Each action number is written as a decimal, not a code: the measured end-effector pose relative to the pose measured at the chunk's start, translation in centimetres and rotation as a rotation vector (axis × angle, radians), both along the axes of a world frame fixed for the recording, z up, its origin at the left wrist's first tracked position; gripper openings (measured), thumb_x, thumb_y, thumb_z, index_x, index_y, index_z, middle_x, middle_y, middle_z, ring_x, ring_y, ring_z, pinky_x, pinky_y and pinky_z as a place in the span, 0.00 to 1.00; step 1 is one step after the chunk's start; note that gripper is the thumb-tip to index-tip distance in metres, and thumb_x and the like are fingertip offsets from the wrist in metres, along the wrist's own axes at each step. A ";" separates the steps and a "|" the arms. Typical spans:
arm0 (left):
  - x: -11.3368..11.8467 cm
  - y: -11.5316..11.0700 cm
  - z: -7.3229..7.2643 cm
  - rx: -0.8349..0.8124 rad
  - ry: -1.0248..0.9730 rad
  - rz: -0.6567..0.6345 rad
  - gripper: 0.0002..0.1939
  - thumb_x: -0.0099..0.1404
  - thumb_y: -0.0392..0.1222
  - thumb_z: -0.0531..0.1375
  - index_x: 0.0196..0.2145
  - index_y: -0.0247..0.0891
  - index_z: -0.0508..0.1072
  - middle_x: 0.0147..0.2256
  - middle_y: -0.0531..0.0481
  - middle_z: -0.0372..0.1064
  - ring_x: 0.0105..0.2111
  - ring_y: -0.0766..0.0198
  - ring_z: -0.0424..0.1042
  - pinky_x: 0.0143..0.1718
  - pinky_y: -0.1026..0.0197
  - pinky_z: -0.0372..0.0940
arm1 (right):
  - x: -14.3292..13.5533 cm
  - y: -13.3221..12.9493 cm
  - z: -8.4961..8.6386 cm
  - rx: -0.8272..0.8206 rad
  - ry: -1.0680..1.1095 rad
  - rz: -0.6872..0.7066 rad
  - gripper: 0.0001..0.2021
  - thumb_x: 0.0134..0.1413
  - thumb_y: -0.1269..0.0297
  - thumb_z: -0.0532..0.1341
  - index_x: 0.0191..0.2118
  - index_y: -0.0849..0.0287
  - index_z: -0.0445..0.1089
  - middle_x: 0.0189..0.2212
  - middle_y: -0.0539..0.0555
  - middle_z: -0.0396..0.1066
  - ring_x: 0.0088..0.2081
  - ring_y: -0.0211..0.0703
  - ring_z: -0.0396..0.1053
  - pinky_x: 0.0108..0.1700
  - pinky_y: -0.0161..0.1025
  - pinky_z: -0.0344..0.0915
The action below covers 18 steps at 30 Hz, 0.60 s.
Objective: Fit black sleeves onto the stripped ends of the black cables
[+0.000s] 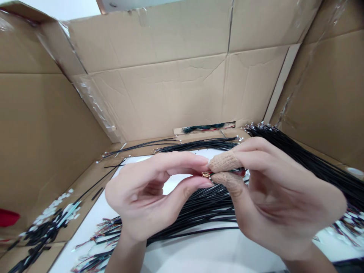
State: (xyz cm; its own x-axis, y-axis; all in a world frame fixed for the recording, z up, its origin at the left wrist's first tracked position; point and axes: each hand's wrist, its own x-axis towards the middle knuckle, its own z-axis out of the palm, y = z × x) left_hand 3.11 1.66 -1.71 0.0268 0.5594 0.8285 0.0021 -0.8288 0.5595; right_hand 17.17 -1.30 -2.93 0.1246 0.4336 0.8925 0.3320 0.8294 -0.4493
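My right hand [273, 189], with tan coverings on its thumb and index finger, pinches thin coloured wires [209, 173] between those fingertips. The wires end in small gold-coloured metal tips, pointing to the left. My left hand [153, 189] is closed in a loose pinch around these tips, its index finger above and its thumb below. A small white piece shows by the left index fingertip; its kind is too small to tell. Under both hands lies a bundle of black cables [204, 204], partly hidden by them.
More black cables [199, 145] lie along the back, and a thick bundle [307, 155] runs down the right. Left are white connectors and short black pieces [54, 223] on cardboard, near a red object [8, 218]. Cardboard walls [170, 91] enclose the white work surface [199, 254].
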 end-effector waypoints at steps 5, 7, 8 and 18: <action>0.1 -0.3 -0.1 0.056 0.062 0.033 0.15 0.57 0.26 0.69 0.36 0.45 0.80 0.33 0.60 0.80 0.32 0.69 0.78 0.33 0.68 0.75 | 0.0 0.5 -0.2 0.028 -0.031 -0.060 0.17 0.50 0.84 0.61 0.39 0.54 0.73 0.32 0.50 0.75 0.34 0.41 0.71 0.34 0.42 0.67; -0.3 -0.2 0.0 0.135 0.143 0.042 0.15 0.56 0.26 0.69 0.37 0.45 0.79 0.34 0.59 0.80 0.32 0.68 0.78 0.33 0.67 0.75 | 0.1 0.7 -0.1 0.034 -0.019 -0.096 0.15 0.51 0.83 0.61 0.38 0.54 0.72 0.31 0.50 0.74 0.33 0.41 0.70 0.33 0.43 0.66; -0.5 0.0 0.2 0.138 0.155 0.057 0.15 0.56 0.26 0.69 0.37 0.44 0.79 0.34 0.59 0.80 0.32 0.69 0.78 0.33 0.68 0.74 | 0.1 0.8 0.0 0.031 -0.010 -0.114 0.14 0.52 0.82 0.60 0.37 0.54 0.72 0.30 0.49 0.74 0.32 0.41 0.69 0.33 0.43 0.65; -0.7 15.7 -6.1 -0.496 0.665 -0.062 0.11 0.66 0.43 0.63 0.40 0.31 0.74 0.35 0.48 0.75 0.35 0.63 0.76 0.39 0.56 0.74 | 1.6 0.5 1.3 0.033 0.077 -0.240 0.09 0.55 0.79 0.63 0.34 0.57 0.72 0.28 0.50 0.72 0.33 0.41 0.70 0.27 0.42 0.61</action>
